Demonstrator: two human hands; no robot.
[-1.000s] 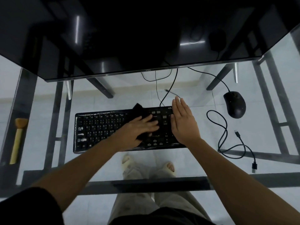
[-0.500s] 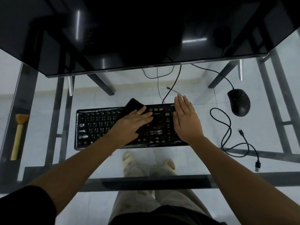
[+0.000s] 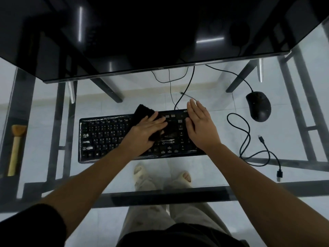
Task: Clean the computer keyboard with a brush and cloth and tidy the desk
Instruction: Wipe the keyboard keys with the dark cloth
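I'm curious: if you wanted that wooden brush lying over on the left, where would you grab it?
Probably by its long straight handle, coming from above. The brush lies flat at the left edge of the glass desk, with the handle toward the person and the bristles at the far end, so the handle's sides look free to pinch.

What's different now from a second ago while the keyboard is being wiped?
The left hand has slid the black cloth away from the person, toward the keyboard's far edge, pressing it with flat fingers. The right hand stays flat on the keyboard's right end; the mouse, loose cable and brush lie as before.
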